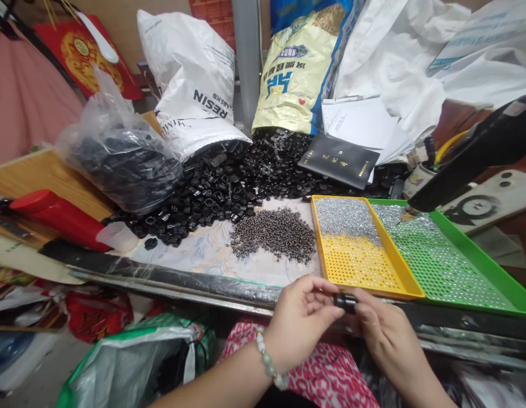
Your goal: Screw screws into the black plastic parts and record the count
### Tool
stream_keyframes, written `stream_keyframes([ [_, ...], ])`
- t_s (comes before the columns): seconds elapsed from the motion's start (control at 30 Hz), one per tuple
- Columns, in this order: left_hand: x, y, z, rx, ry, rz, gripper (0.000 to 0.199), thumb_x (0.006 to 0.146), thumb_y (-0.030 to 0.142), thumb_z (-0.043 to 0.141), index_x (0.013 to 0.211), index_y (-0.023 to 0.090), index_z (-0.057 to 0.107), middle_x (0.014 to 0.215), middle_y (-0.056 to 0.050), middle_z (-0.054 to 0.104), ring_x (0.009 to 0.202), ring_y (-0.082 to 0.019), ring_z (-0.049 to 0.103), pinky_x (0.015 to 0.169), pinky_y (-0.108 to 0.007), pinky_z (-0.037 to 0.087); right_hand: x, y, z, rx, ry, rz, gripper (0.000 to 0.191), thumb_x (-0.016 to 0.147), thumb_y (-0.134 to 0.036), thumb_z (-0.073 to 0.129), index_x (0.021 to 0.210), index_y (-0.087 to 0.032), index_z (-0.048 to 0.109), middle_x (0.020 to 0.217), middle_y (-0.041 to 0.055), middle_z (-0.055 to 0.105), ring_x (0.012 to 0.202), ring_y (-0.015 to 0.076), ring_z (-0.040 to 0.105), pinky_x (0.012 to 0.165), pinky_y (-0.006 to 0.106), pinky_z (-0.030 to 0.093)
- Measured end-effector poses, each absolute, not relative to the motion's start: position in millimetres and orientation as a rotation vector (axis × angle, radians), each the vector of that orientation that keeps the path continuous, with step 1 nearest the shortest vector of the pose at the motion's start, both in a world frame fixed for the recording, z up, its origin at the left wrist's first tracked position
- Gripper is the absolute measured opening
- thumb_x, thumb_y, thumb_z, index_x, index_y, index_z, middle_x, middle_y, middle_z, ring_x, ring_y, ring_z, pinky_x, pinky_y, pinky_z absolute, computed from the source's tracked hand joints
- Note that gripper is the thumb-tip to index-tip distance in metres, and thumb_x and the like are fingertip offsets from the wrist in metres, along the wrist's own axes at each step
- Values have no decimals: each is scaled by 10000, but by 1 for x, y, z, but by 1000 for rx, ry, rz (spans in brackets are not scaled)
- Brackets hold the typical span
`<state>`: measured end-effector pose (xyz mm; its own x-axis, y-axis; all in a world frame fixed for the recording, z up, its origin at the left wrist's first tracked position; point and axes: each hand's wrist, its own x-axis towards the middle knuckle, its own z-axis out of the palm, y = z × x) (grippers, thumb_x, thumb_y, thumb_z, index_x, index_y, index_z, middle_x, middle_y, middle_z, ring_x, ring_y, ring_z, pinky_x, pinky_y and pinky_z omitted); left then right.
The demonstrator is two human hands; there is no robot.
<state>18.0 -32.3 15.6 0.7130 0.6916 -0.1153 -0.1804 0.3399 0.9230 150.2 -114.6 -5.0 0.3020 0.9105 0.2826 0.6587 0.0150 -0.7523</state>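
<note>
Between the fingertips of both hands is a small black cylindrical part (344, 302), above my lap at the table's front edge. My left hand (308, 317), with a beaded bracelet at the wrist, pinches its left end. The fingers of my right hand (376, 323) close on the right end. Just beyond the hands lie a yellow perforated tray (360, 269) and a green perforated tray (454, 272), both with small silvery pieces. A pile of small dark metal pieces (275, 235) is left of the yellow tray. Farther left spreads a heap of black plastic parts (207, 195).
A black power tool (471, 156) reaches over the green tray from the right. Behind stand a white resin sack (195, 85) and a yellow sack (299, 73), near a black notebook (339, 160). A red bottle (61, 218) and clear cup (118, 236) are left.
</note>
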Motion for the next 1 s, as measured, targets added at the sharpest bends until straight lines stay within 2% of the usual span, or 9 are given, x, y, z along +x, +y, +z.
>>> stream_keyframes([
  [0.13, 19, -31, 15, 1053, 555, 613, 201, 676, 101, 615, 863, 122, 546, 750, -20, 568, 707, -82, 535, 701, -218, 426, 151, -115, -5, -1642, -1498, 312, 425, 854, -426, 402, 1193, -173, 444, 673, 6, 559, 571, 117, 549, 536, 207, 465],
  [0.3, 18, -30, 14, 1088, 552, 600, 197, 679, 106, 617, 865, 119, 553, 754, -22, 566, 712, -85, 529, 706, -223, 423, 155, -114, -6, -1689, -1568, 407, 283, 882, -367, 355, 1010, -185, 530, 647, 8, 551, 557, 110, 545, 523, 190, 470],
  [0.4, 16, -30, 14, 1077, 551, 595, 206, 687, 108, 616, 882, 119, 548, 769, -26, 574, 726, -88, 541, 710, -223, 428, 156, -115, -8, -1594, -1533, 442, 365, 875, -360, 382, 1207, -209, 389, 779, 22, 572, 645, 110, 570, 597, 197, 498],
  [0.47, 16, -29, 14, 1079, 539, 583, 210, 690, 111, 615, 887, 117, 546, 776, -29, 577, 734, -91, 546, 720, -230, 434, 155, -115, -8, -1580, -1491, 450, 394, 852, -332, 446, 1218, -225, 346, 838, 21, 571, 701, 103, 576, 658, 199, 505],
  [0.53, 16, -29, 14, 1093, 524, 583, 205, 689, 111, 617, 882, 117, 547, 780, -28, 578, 734, -86, 544, 726, -228, 436, 153, -115, -8, -1642, -1489, 450, 210, 857, -331, 436, 1018, -202, 471, 706, -4, 543, 611, 92, 542, 594, 181, 485],
  [0.6, 16, -28, 14, 1101, 522, 597, 201, 688, 107, 617, 876, 119, 549, 787, -25, 579, 737, -81, 542, 728, -220, 434, 151, -115, -6, -1678, -1508, 461, 215, 880, -352, 371, 862, -182, 502, 563, -27, 473, 493, 84, 473, 483, 169, 430],
  [0.73, 16, -27, 13, 1094, 529, 592, 206, 680, 111, 622, 873, 119, 549, 781, -22, 575, 736, -84, 544, 716, -220, 435, 149, -114, -4, -1611, -1451, 393, 337, 862, -362, 410, 1146, -181, 410, 722, 6, 563, 602, 95, 548, 553, 180, 473],
  [0.87, 17, -26, 13, 1083, 523, 610, 208, 677, 116, 628, 870, 123, 549, 766, -14, 573, 719, -75, 540, 705, -208, 430, 150, -113, -8, -1716, -1515, 398, 239, 863, -369, 401, 975, -183, 502, 620, -5, 524, 560, 106, 534, 533, 193, 463],
  [1.0, 16, -28, 13, 1045, 521, 571, 214, 676, 122, 629, 874, 121, 547, 750, -17, 580, 702, -78, 549, 686, -207, 434, 151, -114, -11, -1629, -1501, 304, 373, 820, -380, 479, 1137, -185, 446, 756, 27, 595, 608, 118, 571, 565, 203, 485],
])
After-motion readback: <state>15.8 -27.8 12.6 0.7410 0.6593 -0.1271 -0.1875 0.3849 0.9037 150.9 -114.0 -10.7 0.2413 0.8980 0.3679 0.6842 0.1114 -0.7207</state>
